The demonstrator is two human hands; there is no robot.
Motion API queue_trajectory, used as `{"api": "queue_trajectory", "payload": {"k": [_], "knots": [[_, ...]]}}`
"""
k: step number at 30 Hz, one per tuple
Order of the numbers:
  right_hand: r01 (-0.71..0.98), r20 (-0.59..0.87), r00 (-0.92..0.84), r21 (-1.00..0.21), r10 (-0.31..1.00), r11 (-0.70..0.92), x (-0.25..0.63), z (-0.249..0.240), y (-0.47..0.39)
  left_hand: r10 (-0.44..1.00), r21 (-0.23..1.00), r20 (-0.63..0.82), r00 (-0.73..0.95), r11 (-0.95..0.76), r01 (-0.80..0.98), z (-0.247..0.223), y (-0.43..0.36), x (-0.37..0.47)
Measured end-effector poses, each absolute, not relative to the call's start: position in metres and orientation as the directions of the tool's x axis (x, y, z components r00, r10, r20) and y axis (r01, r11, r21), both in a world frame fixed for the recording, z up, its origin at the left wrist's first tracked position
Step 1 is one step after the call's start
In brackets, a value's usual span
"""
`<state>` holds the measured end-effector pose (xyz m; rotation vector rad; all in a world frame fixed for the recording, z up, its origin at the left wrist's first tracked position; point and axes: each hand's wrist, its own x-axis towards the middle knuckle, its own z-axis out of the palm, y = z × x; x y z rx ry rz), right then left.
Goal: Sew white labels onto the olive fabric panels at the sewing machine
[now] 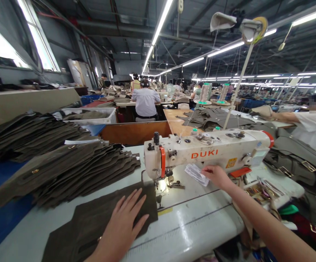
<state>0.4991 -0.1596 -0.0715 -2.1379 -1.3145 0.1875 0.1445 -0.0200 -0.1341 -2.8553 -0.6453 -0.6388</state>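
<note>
A white sewing machine [201, 151] stands on the pale worktable [185, 233], its needle area lit. Flat on a dark olive fabric piece [92, 207], just left of the needle, rests my left hand [126, 222] with its fingers spread. My right hand [215, 175] is under the machine's arm, thumb and fingertips pinched on the edge of a small stack of white labels [196, 174]. The labels lie on the machine bed, right of the presser foot.
Piles of olive fabric pieces [92, 167] lie at the left. A white bin [110, 115] stands behind them. Right of the machine is a tray of small metal parts [264, 193]. A thread stand pole [238, 85] rises behind; a person in white [315, 127] works at the right.
</note>
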Motion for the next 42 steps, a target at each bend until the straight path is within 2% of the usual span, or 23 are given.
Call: {"api": "queue_trajectory", "payload": {"k": [5, 8, 10, 14, 17, 20, 23, 28, 33, 42], "knots": [[0.74, 0.103, 0.384, -0.629, 0.918, -0.239, 0.463, -0.064, -0.165, 0.235, -0.101, 0.546, 0.804, -0.935, 0.341, -0.108, -0.048, 0.154], [0.753, 0.096, 0.185, -0.653, 0.978, -0.078, 0.411, -0.061, -0.164, 0.139, -0.12, 0.554, 0.821, -0.963, 0.244, -0.094, -0.07, 0.169], [0.734, 0.133, 0.065, -0.678, 0.989, 0.043, 0.375, -0.061, -0.162, 0.127, -0.065, 0.572, 0.811, -0.978, 0.199, -0.09, -0.078, 0.174], [0.659, 0.13, 0.065, -0.75, 0.989, 0.055, 0.335, -0.066, -0.152, 0.208, 0.107, 0.582, 0.786, -0.978, 0.179, -0.091, -0.072, 0.163], [0.716, 0.241, 0.066, -0.687, 0.968, 0.122, 0.333, -0.077, -0.148, 0.238, 0.09, 0.636, 0.734, -0.968, 0.236, -0.093, -0.052, 0.147], [0.792, 0.32, -0.073, -0.557, 0.945, 0.249, 0.334, -0.092, -0.15, 0.267, 0.055, 0.669, 0.693, -0.948, 0.313, -0.099, -0.033, 0.141], [0.83, 0.258, -0.232, -0.45, 0.938, 0.329, 0.329, -0.107, -0.159, 0.294, 0.04, 0.572, 0.766, -0.942, 0.332, -0.108, -0.026, 0.149], [0.853, 0.165, -0.293, -0.399, 0.942, 0.335, 0.326, -0.115, -0.175, 0.317, 0.056, 0.323, 0.892, -0.947, 0.316, -0.11, -0.03, 0.165], [0.848, 0.143, -0.302, -0.41, 0.942, 0.334, 0.329, -0.111, -0.177, 0.248, 0.041, 0.247, 0.937, -0.969, 0.246, -0.103, -0.033, 0.171], [0.85, 0.133, -0.295, -0.417, 0.946, 0.323, 0.328, -0.111, -0.178, 0.305, 0.059, 0.26, 0.916, -0.952, 0.301, -0.106, -0.029, 0.183]]}}
